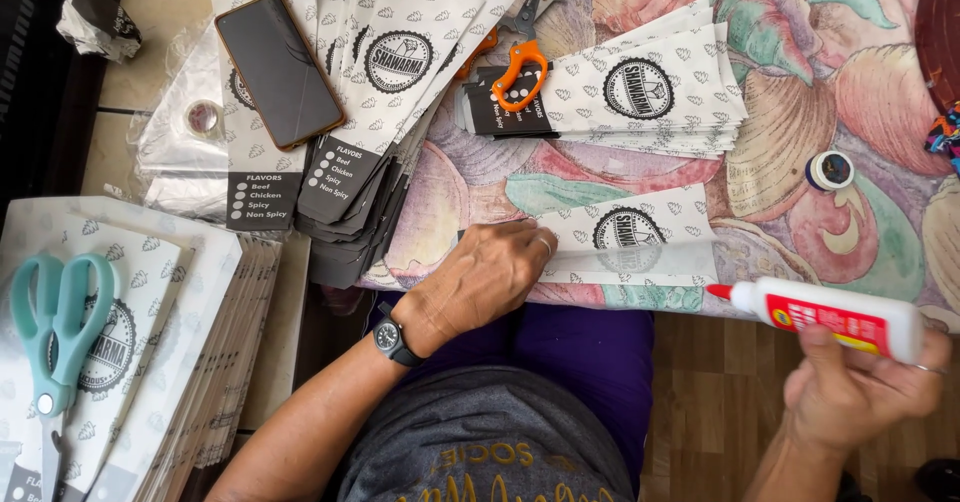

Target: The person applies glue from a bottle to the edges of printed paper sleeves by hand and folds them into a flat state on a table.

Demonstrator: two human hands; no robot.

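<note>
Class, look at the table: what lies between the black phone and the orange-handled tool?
In the head view, between the black phone and the orange-handled tool lies a fanned stack of white printed paper sleeves with dark ends, overlapping one another.

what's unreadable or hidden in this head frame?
- Paper sleeve: its left end is covered by the left hand.
- Glue bottle: its rear end is wrapped by the right hand, so its base is hidden.
- Teal scissors: blade tips cut off by the bottom edge.
- Dark round item: cropped by the right edge, kind unclear.
- Orange-handled tool: its jaws blend into the patterned cloth.
</note>
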